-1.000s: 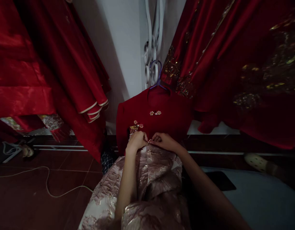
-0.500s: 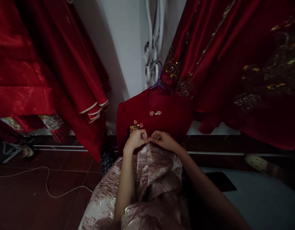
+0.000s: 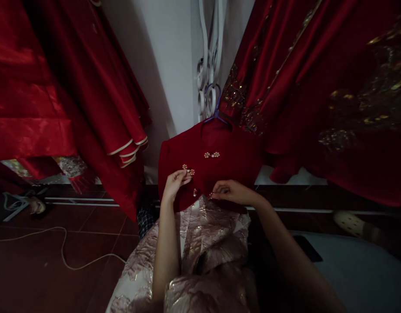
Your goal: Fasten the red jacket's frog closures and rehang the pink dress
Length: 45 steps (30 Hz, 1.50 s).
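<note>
A dark red jacket hangs in front of me on a purple hanger. My left hand has its thumb and fingers closed at a beaded brooch on the jacket's left side, hiding its lower part. To the right, my right hand pinches one half of a beaded clasp at the front edge. The other clasp half sits apart on the left panel. Higher up, a second beaded clasp joins the front below the neckline.
Red garments hang on the left, and sequinned red garments on the right. White scrolled metalwork carries the hanger. Pink-gold brocade spreads below my hands. A cable crosses the tiled floor. At right lies a dark flat object.
My left hand has left the lower clasp and moved up and left to the brooch. My right hand has shifted slightly right, and the lower clasp's halves now show apart.
</note>
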Motion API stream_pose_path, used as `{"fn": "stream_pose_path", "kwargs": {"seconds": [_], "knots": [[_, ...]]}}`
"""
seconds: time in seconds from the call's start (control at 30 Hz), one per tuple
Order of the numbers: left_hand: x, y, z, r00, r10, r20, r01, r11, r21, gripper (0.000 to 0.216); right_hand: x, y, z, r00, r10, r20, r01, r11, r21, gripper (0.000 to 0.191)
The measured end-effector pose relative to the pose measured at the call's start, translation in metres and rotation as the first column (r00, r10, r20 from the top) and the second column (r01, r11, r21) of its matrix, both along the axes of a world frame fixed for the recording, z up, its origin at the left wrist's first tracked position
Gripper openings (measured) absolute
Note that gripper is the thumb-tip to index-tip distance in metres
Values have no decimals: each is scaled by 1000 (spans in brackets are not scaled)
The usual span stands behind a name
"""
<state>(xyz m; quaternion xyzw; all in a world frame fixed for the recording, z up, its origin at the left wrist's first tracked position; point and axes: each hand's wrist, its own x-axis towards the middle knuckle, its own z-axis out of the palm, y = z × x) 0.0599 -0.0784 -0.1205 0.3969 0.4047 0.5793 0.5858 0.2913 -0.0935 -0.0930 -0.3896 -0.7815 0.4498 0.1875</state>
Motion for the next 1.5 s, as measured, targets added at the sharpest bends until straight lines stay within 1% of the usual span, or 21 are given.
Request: {"fn": "stream_pose_path", "kwargs": {"seconds": [0.07, 0.13, 0.2, 0.27, 0.5, 0.7, 0.8, 0.87, 0.9, 0.97, 1.0, 1.03, 1.07, 1.13, 1.17, 1.2, 1.23, 1.3, 1.37, 1.43, 1.5], "knots": [[3, 3, -2, 981, 27, 190, -20, 999, -35, 20, 1, -3, 5, 1000, 9, 7, -9, 1000, -7, 35], [8, 5, -4, 949, 50, 312, -28, 997, -72, 15, 0, -4, 7, 1000, 15, 2, -15, 1000, -6, 35], [12, 6, -6, 926, 75, 370, -37, 994, -107, 13, -3, -5, 7, 1000, 20, 8, -20, 1000, -11, 35], [15, 7, -6, 923, 86, 374, -41, 991, -126, 12, -5, -5, 6, 999, 19, 28, -19, 1000, -20, 35], [18, 10, -7, 968, 125, 219, -107, 990, -91, 19, -9, -4, 1, 999, 0, 52, 0, 1000, 5, 32], [20, 9, -11, 978, 188, 94, -183, 981, -58, 22, -9, -4, 1, 999, 3, 32, -4, 999, 38, 29], [18, 4, -3, 992, 129, -11, -130, 990, -48, 29, -1, -6, 7, 999, 27, 41, -26, 999, -27, 29], [19, 2, 11, 985, 74, -154, -77, 997, -12, 36, 10, -7, 13, 995, 75, 63, -70, 994, -80, 29], [21, 2, 21, 967, 57, -250, -48, 998, 42, 39, 16, -8, 15, 991, 105, 81, -96, 990, -105, 30], [28, 5, 43, 880, 90, -467, 26, 971, 238, 40, 28, -10, 20, 980, 156, 122, -136, 978, -156, 31], [32, 8, 55, 805, 145, -575, 86, 930, 356, 37, 33, -11, 22, 976, 171, 135, -145, 972, -183, 32], [37, 12, 66, 704, 225, -673, 158, 875, 458, 32, 37, -12, 23, 973, 178, 144, -146, 967, -207, 33], [42, 16, 76, 587, 313, -747, 232, 819, 525, 29, 40, -12, 24, 973, 178, 149, -143, 964, -223, 33], [50, 25, 90, 352, 456, -817, 371, 734, 570, 26, 42, -13, 25, 972, 174, 156, -134, 963, -236, 35], [53, 30, 95, 261, 496, -828, 429, 709, 560, 25, 42, -13, 25, 972, 172, 158, -132, 962, -239, 35], [56, 34, 99, 195, 520, -832, 480, 689, 543, 23, 41, -13, 24, 972, 172, 159, -131, 962, -241, 35], [58, 38, 101, 151, 535, -832, 523, 670, 526, 23, 40, -13, 24, 972, 174, 161, -131, 961, -244, 34], [59, 43, 104, 109, 553, -826, 591, 632, 501, 22, 38, -13, 23, 970, 176, 165, -132, 959, -249, 33], [59, 46, 107, 115, 557, -822, 646, 587, 488, 19, 36, -14, 25, 971, 165, 170, -121, 962, -243, 32], [58, 46, 109, 171, 529, -831, 689, 539, 484, 16, 35, -16, 29, 978, 126, 165, -90, 973, -212, 34], [56, 46, 111, 237, 479, -846, 707, 513, 488, 14, 34, -17, 35, 992, 46, 121, -31, 991, -128, 37]]}}
